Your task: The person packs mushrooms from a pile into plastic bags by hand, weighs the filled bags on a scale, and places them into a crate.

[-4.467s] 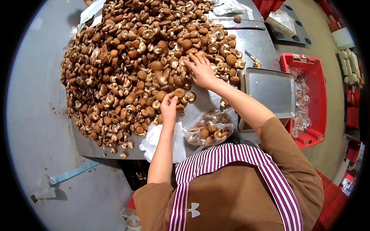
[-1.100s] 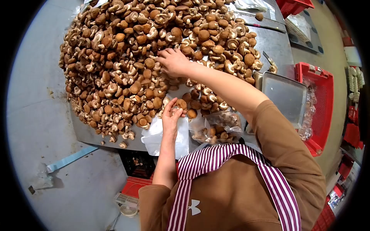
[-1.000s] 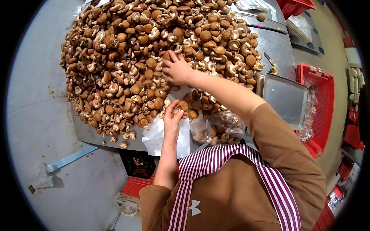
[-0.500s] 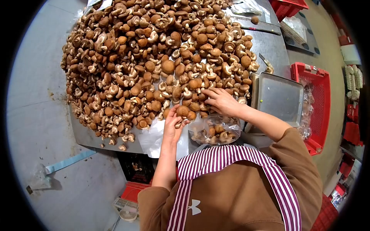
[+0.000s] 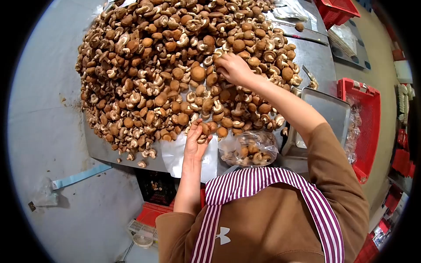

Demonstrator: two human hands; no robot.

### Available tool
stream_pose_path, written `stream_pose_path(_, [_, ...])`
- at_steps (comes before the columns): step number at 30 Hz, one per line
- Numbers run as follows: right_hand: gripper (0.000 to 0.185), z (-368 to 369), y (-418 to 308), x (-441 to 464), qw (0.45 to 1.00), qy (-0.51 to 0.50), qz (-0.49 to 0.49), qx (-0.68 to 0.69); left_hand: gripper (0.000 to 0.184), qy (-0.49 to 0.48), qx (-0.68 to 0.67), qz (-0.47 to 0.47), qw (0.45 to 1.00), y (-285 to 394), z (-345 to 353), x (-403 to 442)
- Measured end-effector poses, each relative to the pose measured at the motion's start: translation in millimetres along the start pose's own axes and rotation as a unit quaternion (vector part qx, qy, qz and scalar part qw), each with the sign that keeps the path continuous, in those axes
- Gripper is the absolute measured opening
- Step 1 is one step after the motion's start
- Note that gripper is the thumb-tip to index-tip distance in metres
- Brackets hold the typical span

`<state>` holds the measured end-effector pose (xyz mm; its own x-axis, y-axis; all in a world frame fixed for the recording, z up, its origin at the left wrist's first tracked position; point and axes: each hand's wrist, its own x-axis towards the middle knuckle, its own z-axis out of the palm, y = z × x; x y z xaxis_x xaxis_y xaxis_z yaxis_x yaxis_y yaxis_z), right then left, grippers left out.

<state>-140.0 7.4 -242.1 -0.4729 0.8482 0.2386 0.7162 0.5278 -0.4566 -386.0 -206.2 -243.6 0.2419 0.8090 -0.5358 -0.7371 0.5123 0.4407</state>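
A big heap of brown shiitake mushrooms [image 5: 144, 79] with pale stems covers much of the metal table. Close to the near edge, my left hand [image 5: 196, 141] is closed around a few shiitake mushrooms [image 5: 206, 128], held above a white plastic sheet [image 5: 171, 155]. Farther out, my right hand [image 5: 234, 70] reaches over the heap, its fingers curled on a mushroom [image 5: 216, 57] and their tips partly hidden. A clear plastic bag [image 5: 268, 141] with several mushrooms inside lies right of my left hand, in front of my apron.
Right of the heap are a metal tray [image 5: 326, 109], a knife [image 5: 310, 75] and a dark long-handled tool [image 5: 305, 39]. A red crate [image 5: 372, 131] of clear bags stands beyond the table's right edge. Below the near edge sits a black crate [image 5: 153, 188].
My right hand has moved away from me, from the heap's near side by the bag to farther up among the mushrooms. My left hand still holds its mushrooms. The view has shifted slightly.
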Motion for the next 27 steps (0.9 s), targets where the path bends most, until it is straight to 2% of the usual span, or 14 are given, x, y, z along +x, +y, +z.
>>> stream_pose_path(4, [0.04, 17, 1, 29, 0.998, 0.005, 0.021, -0.055, 0.029, 0.019, -0.012, 0.021, 1.0, 4, 3, -2])
stream_pose_path(7, [0.053, 19, -24, 20, 0.961, -0.241, 0.089, -0.102, 0.027, 0.045, 0.018, 0.049, 0.998, 15, -1, 3])
stream_pose_path(9, [0.047, 15, -43, -5, 0.969, -0.242, 0.03, -0.045, 0.024, 0.126, 0.112, 0.09, 0.982, 32, 9, 4])
stream_pose_path(10, [0.044, 18, -49, -22, 0.973, -0.231, 0.011, -0.014, 0.022, 0.159, 0.214, 0.092, 0.96, 47, 28, 4])
stream_pose_path(12, [0.039, 18, -56, -55, 0.992, -0.104, -0.07, -0.023, 0.018, 0.212, 0.369, 0.113, 0.898, 72, 34, 18])
stream_pose_path(15, [0.038, 7, -62, -96, 0.992, -0.112, -0.047, 0.016, 0.018, 0.227, 0.529, 0.157, 0.803, 104, 27, 51])
stream_pose_path(16, [0.038, 10, -56, -110, 0.99, -0.126, -0.026, 0.05, 0.022, 0.231, 0.583, 0.171, 0.76, 114, 39, 60])
stream_pose_path(17, [0.038, 5, -56, -122, 0.991, -0.125, -0.021, 0.047, 0.04, 0.184, 0.614, 0.236, 0.73, 121, 1, 90])
stream_pose_path(18, [0.038, 0, -56, -132, 0.993, -0.103, -0.038, 0.037, 0.064, 0.196, 0.653, 0.229, 0.694, 126, 13, 97])
stream_pose_path(20, [0.038, -12, -52, -145, 0.995, -0.084, -0.055, 0.026, 0.081, 0.222, 0.749, 0.177, 0.599, 136, 21, 115])
stream_pose_path(22, [0.034, -22, -49, -153, 0.988, -0.118, -0.044, 0.084, 0.088, 0.202, 0.765, 0.176, 0.586, 133, 4, 135])
stream_pose_path(24, [0.023, -36, -34, -141, 0.982, -0.129, 0.017, 0.136, 0.088, 0.173, 0.822, 0.102, 0.532, 127, 9, 142])
stream_pose_path(26, [0.022, -48, -7, -120, 0.991, -0.074, 0.037, 0.109, 0.087, 0.12, 0.795, 0.079, 0.589, 132, 17, 137])
stream_pose_path(27, [0.022, -52, 8, -107, 0.994, -0.041, 0.052, 0.092, 0.086, 0.102, 0.762, 0.045, 0.638, 131, 19, 133])
